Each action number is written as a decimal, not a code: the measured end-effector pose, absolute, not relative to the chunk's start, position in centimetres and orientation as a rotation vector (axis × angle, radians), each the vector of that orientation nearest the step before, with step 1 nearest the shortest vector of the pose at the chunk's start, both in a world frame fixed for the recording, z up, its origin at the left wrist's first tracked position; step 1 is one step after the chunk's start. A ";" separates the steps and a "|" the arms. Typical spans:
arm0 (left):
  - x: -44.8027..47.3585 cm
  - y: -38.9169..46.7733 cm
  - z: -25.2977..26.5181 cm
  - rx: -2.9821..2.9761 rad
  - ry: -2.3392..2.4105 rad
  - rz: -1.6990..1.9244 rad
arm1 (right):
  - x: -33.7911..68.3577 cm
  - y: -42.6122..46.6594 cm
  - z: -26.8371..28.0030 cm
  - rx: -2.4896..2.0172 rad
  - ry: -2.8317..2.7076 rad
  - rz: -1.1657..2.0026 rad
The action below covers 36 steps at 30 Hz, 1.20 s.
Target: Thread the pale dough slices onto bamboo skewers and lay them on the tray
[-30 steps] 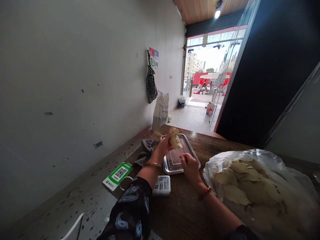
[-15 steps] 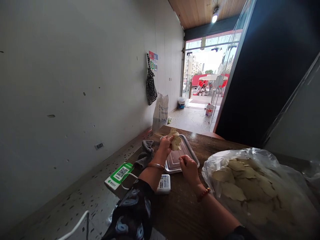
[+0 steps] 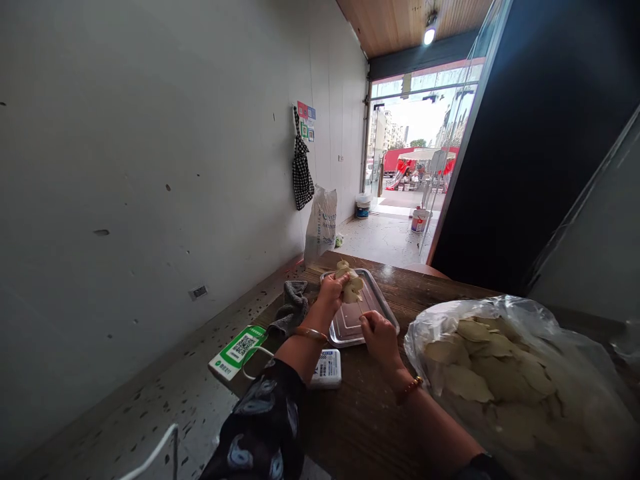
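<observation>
Above a shallow metal tray point(image 3: 379, 293), my left hand point(image 3: 332, 292) is closed round several thin, pale slices, which look like potato slices point(image 3: 353, 291), bunched on a thin skewer point(image 3: 361, 308). The lower end of that skewer is pinched between the thumb and fingers of my right hand point(image 3: 379, 335), just over the tray's right part. A small tip pokes out above the top slice. To the right of my right hand lies a clear plastic bag point(image 3: 417, 327) full of loose slices point(image 3: 505, 373) of the same kind.
On the wooden table point(image 3: 360, 427) are a grey cloth point(image 3: 291, 307), a green QR code stand point(image 3: 239, 351) with a white cable, and a white box point(image 3: 329, 369). A tall plastic sack point(image 3: 321, 223) stands on the floor behind the table. The wall runs along the left.
The slices have tilted and shifted slightly in my left hand. My right hand has moved a little to the right, still pinching the skewer.
</observation>
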<state>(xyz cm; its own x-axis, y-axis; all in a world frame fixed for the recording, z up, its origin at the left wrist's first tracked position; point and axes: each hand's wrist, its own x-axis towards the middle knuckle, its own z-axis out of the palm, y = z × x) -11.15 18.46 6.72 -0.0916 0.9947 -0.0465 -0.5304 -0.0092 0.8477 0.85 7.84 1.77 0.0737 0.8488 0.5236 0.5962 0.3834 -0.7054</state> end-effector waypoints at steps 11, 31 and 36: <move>-11.1 16.8 6.6 0.668 0.857 1.349 | 1.2 8.3 2.2 -1.319 -1.577 0.307; -9.8 15.0 4.7 0.578 0.858 1.430 | 0.8 8.2 1.6 -1.300 -1.595 0.318; -10.2 15.0 4.5 0.607 0.865 1.386 | 1.0 7.9 1.7 -1.293 -1.591 0.325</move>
